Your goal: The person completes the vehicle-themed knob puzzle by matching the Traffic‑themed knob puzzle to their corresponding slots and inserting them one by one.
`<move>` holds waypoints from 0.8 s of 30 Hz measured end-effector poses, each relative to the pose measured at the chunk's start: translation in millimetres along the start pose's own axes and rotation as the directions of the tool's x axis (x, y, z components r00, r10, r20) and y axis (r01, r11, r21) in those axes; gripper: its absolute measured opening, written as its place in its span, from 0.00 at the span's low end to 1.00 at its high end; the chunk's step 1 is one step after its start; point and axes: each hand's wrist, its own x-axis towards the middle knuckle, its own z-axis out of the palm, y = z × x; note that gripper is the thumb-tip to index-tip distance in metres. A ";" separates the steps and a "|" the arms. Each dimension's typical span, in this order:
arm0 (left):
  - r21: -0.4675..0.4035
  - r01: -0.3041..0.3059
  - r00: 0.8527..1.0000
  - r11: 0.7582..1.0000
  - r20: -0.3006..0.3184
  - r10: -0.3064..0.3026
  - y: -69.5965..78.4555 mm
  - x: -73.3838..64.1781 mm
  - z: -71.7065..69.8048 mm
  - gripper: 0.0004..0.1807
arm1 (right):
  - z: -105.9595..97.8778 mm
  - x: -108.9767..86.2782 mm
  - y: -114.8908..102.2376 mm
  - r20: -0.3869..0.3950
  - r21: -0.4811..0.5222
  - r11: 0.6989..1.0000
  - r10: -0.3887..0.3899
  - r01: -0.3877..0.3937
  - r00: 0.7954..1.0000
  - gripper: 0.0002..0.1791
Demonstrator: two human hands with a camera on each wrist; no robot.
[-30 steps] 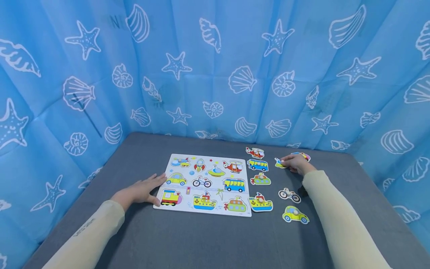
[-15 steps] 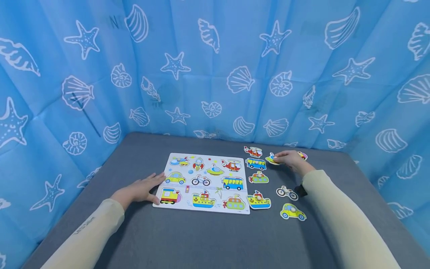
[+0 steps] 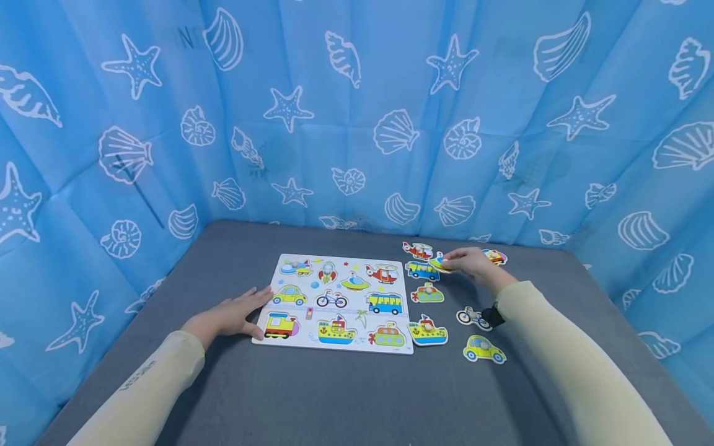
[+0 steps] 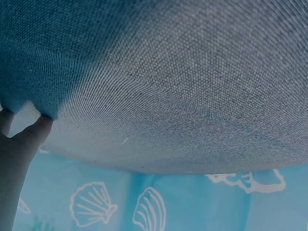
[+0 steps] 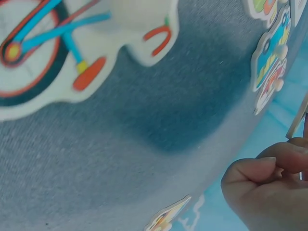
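Observation:
My left hand (image 3: 231,316) rests on the left edge of a white puzzle board (image 3: 307,345) printed with vehicles, fingers spread and straight. In the left wrist view only part of this hand (image 4: 21,144) shows against grey cloth. My right hand (image 3: 474,265) pinches a yellow and blue flying saucer puzzle piece (image 3: 439,262), held up beside the bus piece (image 3: 422,271). From the right wrist, the thumb and curled fingers of that hand (image 5: 269,180) show at the right edge, where just a thin side of the held piece (image 5: 297,118) is visible.
Right of the board lie a helicopter piece (image 3: 418,250), a submarine piece (image 3: 427,293) and a ship piece (image 3: 427,331), which touches the board's edge. Farther right are a bicycle piece (image 3: 470,318), a car piece (image 3: 484,350) and a train piece (image 3: 495,256). A blue curtain (image 3: 346,124) hangs behind the table.
My right hand has moved left with the flying saucer piece, from open cloth to beside the bus and helicopter pieces. The left hand stays on the board. The view has shifted slightly.

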 end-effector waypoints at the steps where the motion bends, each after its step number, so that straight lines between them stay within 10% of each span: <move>1: 0.000 -0.001 1.000 1.000 -0.001 0.001 -0.1 0.0 0.0 0.59 | 1.5 -0.4 -1.1 0.002 -0.001 1.000 -0.006 0.006 1.000 0.19; 24: 0.003 -0.006 1.000 1.000 0.004 0.006 -1.1 0.3 0.0 0.59 | 39.7 -3.1 -29.0 0.043 -0.040 0.998 -0.039 0.040 0.998 0.15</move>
